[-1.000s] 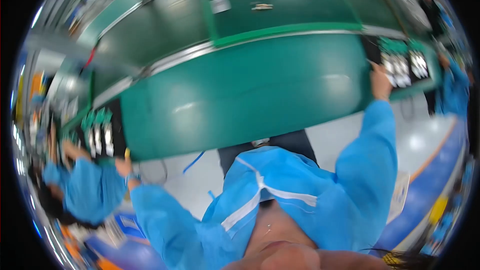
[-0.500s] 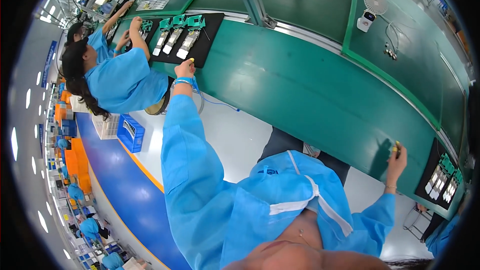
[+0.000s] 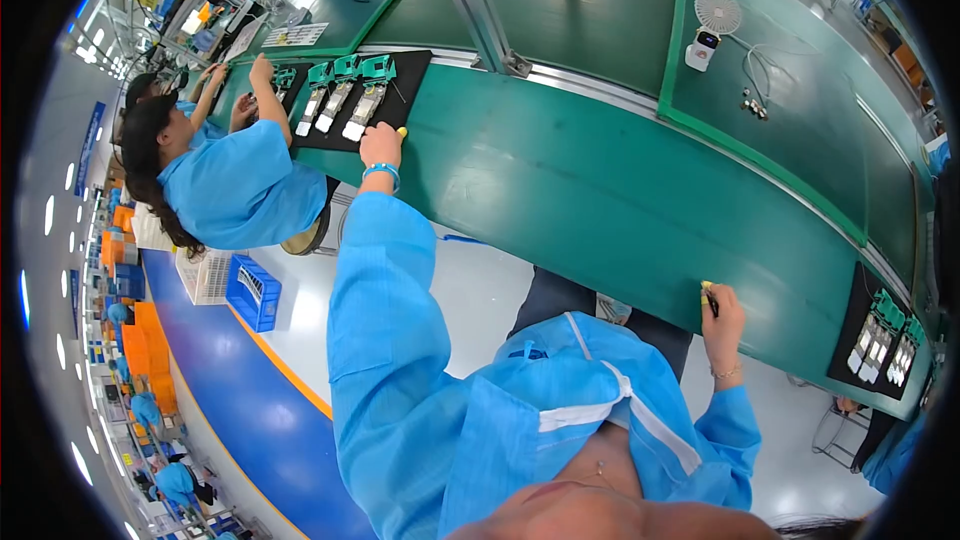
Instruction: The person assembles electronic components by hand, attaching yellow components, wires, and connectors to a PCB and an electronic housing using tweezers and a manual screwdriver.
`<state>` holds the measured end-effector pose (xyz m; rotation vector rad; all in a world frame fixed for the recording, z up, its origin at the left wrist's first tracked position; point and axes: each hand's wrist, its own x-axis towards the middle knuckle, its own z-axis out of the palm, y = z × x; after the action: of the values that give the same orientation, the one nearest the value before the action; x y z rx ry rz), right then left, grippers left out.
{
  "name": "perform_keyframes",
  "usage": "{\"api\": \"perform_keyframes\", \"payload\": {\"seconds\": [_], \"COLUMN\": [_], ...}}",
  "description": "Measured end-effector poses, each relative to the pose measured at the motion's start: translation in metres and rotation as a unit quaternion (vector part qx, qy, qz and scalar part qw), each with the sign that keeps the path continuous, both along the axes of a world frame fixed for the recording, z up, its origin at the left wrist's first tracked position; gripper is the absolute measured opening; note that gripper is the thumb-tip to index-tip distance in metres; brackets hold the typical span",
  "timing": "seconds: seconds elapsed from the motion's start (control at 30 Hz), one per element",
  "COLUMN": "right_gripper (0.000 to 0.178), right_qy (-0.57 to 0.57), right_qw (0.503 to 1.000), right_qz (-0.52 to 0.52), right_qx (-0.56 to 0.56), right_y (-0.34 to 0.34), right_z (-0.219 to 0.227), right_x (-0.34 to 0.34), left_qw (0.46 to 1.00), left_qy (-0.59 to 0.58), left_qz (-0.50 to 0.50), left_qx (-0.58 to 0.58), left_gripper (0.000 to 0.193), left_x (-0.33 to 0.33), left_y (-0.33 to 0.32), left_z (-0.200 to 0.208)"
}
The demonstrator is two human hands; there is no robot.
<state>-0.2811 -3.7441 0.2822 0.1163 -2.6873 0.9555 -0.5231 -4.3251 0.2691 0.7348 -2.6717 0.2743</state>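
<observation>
My left hand (image 3: pixel 380 147), a yellow cover on a fingertip and a blue band at the wrist, is closed on the near right corner of a black mat (image 3: pixel 405 85). Its fingers hide that corner. Across the mat lie several slim silver-and-white devices (image 3: pixel 367 105) with green clamp-like parts at their far ends. My right hand (image 3: pixel 724 325) is at the bench's near edge, fingers curled, with yellow on a fingertip. Something small and dark shows between its fingers, too small to name. Green bench surface (image 3: pixel 560 190) stretches between my hands.
A second black mat (image 3: pixel 850 335) carries similar devices at the far right. Beyond a metal rail stand a small white fan (image 3: pixel 717 15) and a coiled cable (image 3: pixel 757 75). A metal post (image 3: pixel 485 20) rises behind the bench. A co-worker in blue (image 3: pixel 225 180) sits at left, near a blue crate (image 3: pixel 253 292).
My right hand has moved left along the bench, away from the far right mat. My left hand has shifted slightly right onto the near mat's corner. The view has tilted a little.
</observation>
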Motion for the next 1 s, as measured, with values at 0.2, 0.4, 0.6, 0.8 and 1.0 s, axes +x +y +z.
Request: {"api": "perform_keyframes", "payload": {"seconds": [0.2,0.4,0.6,0.8,1.0], "right_gripper": [0.018,0.008,0.017,0.046,0.033], "right_qy": [0.0,-0.054,-0.062,0.012,-0.145], "right_qw": [0.999,0.981,0.966,0.975,0.948], "right_qz": [0.016,-0.003,0.048,0.045,0.087], "right_qx": [-0.043,-0.184,-0.248,-0.219,-0.27], "right_y": [-0.002,-0.014,-0.047,-0.073,-0.065], "right_z": [0.004,0.01,0.023,0.001,-0.003], "right_x": [0.012,0.005,-0.055,-0.127,-0.156], "left_qw": [0.958,0.917,0.862,0.814,0.817], "left_qy": [-0.153,-0.101,-0.048,-0.065,-0.005], "left_qz": [-0.225,-0.381,-0.505,-0.576,-0.537], "left_qx": [-0.088,-0.066,-0.001,-0.019,0.212], "left_gripper": [0.014,0.014,0.015,0.01,0.02], "left_x": [0.007,0.088,0.196,0.228,0.2], "left_y": [-0.006,0.117,0.284,0.355,0.34], "left_z": [0.019,0.055,0.06,0.022,0.033]}}
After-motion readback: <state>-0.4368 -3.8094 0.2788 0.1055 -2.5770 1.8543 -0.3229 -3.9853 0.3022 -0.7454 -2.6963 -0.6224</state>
